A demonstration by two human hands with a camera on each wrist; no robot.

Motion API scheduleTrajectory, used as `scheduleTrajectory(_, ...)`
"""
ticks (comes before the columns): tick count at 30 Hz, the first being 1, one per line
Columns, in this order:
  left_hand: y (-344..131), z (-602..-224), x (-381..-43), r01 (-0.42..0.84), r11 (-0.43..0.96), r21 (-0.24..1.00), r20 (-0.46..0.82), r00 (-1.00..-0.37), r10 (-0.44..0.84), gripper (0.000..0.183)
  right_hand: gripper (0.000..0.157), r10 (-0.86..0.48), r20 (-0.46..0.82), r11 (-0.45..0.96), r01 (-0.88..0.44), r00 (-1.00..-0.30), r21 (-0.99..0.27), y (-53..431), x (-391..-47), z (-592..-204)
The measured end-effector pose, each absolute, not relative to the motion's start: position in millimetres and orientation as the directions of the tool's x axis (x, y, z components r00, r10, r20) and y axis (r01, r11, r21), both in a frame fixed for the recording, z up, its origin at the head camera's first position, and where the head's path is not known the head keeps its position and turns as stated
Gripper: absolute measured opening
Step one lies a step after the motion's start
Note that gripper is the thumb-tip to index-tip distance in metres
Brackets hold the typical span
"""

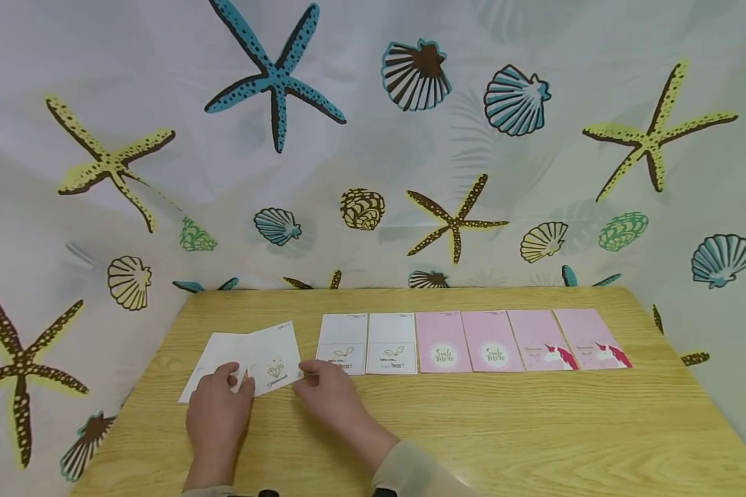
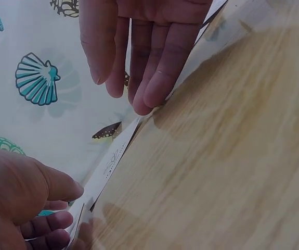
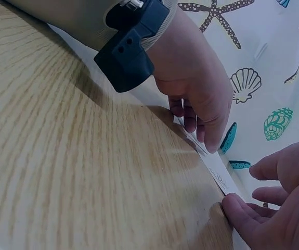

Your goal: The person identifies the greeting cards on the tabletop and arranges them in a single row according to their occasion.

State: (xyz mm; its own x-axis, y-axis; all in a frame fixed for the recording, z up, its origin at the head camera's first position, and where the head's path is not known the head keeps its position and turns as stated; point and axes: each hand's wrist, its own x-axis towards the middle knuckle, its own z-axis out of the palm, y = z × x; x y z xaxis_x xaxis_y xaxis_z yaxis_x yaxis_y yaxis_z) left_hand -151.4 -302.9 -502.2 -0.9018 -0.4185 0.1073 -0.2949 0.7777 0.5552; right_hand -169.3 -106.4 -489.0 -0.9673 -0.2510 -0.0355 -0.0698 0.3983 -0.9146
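A white card with a gold diamond print (image 1: 280,362) lies tilted at the left of the table. My left hand (image 1: 219,414) pinches its lower left part between thumb and fingers. At its right edge, the thumb and forefinger of my right hand (image 1: 332,390) grip the lower corner. Another white card (image 1: 214,348) lies partly beneath the left of the diamond card, and my left hand hides its lower part. In the right wrist view, my right thumb (image 3: 240,208) touches the near edge of the card strip (image 3: 217,169).
Right of the hands a row of cards runs along the wooden table (image 1: 472,435): two white heart cards (image 1: 342,331), two pink "Smile More" cards (image 1: 441,331) and two pink unicorn cards (image 1: 531,331). Behind hangs a cloth (image 1: 348,152) with starfish and shells.
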Motion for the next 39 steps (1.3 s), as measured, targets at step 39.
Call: scheduleTrajectory(39, -302.6, -503.1, -152.7, -0.3, 0.803, 0.515, 0.069, -0.919, -0.388, 0.051, 0.038, -0.247, -0.038, 0.349, -0.052, -0.968, -0.936, -109.6, -165.3, -488.6)
